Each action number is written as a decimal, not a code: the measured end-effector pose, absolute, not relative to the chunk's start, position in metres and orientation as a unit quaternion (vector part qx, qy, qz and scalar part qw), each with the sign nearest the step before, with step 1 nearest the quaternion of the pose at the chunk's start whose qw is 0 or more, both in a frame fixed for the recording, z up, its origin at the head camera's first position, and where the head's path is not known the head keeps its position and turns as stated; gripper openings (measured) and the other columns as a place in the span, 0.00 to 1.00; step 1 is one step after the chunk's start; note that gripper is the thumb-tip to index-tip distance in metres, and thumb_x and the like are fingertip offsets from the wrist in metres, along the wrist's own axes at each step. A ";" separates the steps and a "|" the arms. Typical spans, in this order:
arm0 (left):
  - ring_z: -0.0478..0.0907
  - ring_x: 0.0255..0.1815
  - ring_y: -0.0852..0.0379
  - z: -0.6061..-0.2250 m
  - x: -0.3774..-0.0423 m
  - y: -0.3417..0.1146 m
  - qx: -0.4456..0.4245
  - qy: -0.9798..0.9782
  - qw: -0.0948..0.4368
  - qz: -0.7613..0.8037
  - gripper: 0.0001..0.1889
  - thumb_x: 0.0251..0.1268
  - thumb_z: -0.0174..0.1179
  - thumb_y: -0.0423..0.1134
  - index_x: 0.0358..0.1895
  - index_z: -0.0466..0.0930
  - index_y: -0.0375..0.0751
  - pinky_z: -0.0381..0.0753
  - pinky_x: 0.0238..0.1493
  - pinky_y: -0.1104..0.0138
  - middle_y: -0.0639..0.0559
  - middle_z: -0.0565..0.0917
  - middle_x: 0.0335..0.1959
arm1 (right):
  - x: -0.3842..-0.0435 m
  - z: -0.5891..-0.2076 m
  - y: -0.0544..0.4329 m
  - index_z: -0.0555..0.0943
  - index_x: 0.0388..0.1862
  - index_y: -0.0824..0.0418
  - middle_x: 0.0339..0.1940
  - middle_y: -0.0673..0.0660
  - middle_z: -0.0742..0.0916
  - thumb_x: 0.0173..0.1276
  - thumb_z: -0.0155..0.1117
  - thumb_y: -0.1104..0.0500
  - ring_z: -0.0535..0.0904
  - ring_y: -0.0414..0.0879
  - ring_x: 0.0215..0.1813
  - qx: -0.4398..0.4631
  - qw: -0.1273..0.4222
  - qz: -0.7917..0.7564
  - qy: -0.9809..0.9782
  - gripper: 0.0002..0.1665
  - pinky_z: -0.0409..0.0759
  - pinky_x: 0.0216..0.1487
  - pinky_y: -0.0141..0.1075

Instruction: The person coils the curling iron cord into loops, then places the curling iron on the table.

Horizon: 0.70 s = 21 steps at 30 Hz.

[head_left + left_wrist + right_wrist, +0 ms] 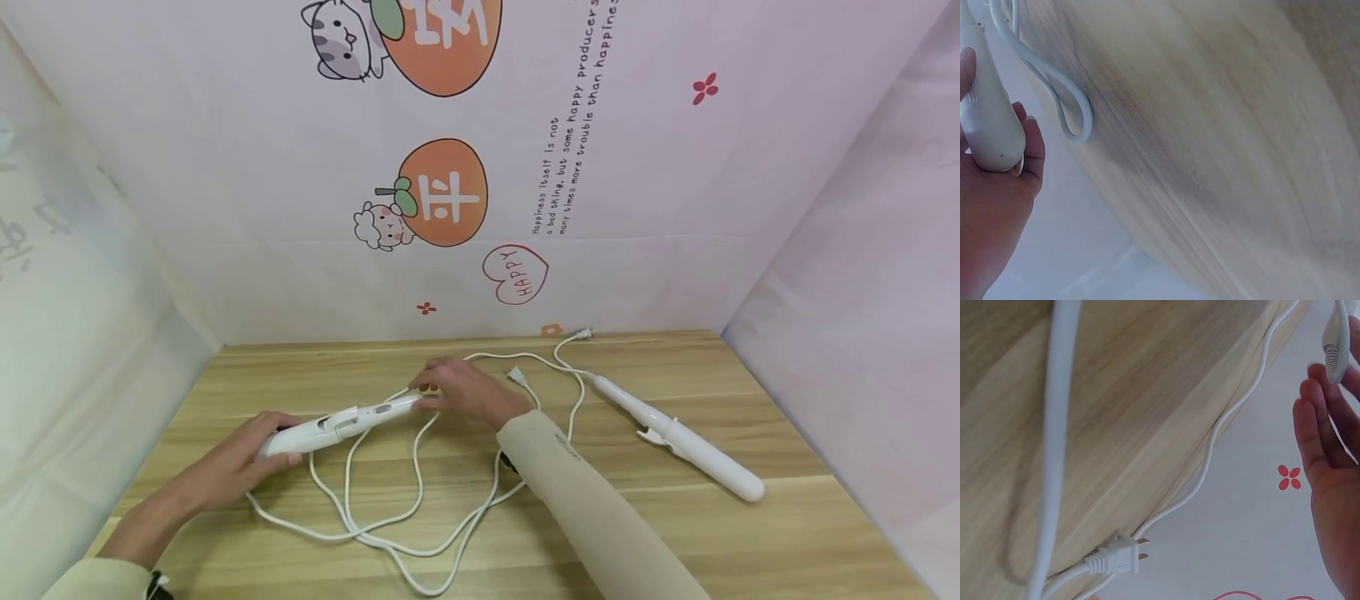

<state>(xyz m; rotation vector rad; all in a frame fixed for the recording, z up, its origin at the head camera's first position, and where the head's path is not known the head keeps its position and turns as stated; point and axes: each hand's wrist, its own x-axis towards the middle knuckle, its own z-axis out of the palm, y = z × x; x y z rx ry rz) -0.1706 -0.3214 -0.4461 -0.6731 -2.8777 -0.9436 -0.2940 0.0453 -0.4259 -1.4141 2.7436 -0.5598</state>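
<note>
A white curling iron is held between both hands, tilted up towards the right. My left hand grips its thick rounded end, thumb on one side and fingers on the other. My right hand pinches the narrower cord end, where a ribbed cord sleeve shows in the right wrist view. Below the iron, its white cord lies in loose loops on the table. A second white curling iron rests on the right, slanting down towards the front.
On the wooden table, one two-pin plug lies by the right forearm and another plug near the back edge. A printed white cloth hangs behind. White cloth walls stand on both sides.
</note>
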 end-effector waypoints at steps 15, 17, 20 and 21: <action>0.76 0.47 0.66 -0.440 -0.169 -0.320 -0.228 -0.925 0.004 -0.304 0.21 0.79 0.68 0.42 0.67 0.78 0.39 0.77 0.42 0.69 0.48 0.84 0.56 | -0.287 -0.431 0.054 0.93 0.52 0.59 0.46 0.52 0.94 0.77 0.74 0.52 0.82 0.37 0.42 -0.458 0.026 -0.216 0.862 0.14 0.81 0.46 0.29; 0.77 0.47 0.65 -0.438 -0.170 -0.318 -0.228 -0.927 0.001 -0.299 0.21 0.79 0.68 0.43 0.68 0.78 0.40 0.78 0.43 0.68 0.48 0.85 0.57 | -0.287 -0.432 0.056 0.93 0.53 0.59 0.45 0.52 0.94 0.76 0.75 0.52 0.81 0.36 0.40 -0.449 0.027 -0.217 0.866 0.14 0.81 0.45 0.28; 0.78 0.48 0.64 -0.436 -0.170 -0.315 -0.228 -0.929 -0.001 -0.292 0.22 0.79 0.68 0.44 0.68 0.78 0.41 0.78 0.44 0.68 0.48 0.85 0.58 | -0.286 -0.433 0.060 0.93 0.53 0.58 0.43 0.51 0.94 0.75 0.75 0.53 0.80 0.36 0.38 -0.449 0.021 -0.224 0.865 0.14 0.80 0.42 0.29; 0.78 0.48 0.64 -0.435 -0.170 -0.315 -0.228 -0.929 -0.001 -0.291 0.22 0.79 0.68 0.44 0.68 0.78 0.41 0.78 0.44 0.67 0.48 0.85 0.58 | -0.286 -0.432 0.061 0.93 0.53 0.58 0.43 0.51 0.94 0.75 0.76 0.53 0.80 0.36 0.38 -0.449 0.020 -0.225 0.865 0.14 0.79 0.42 0.29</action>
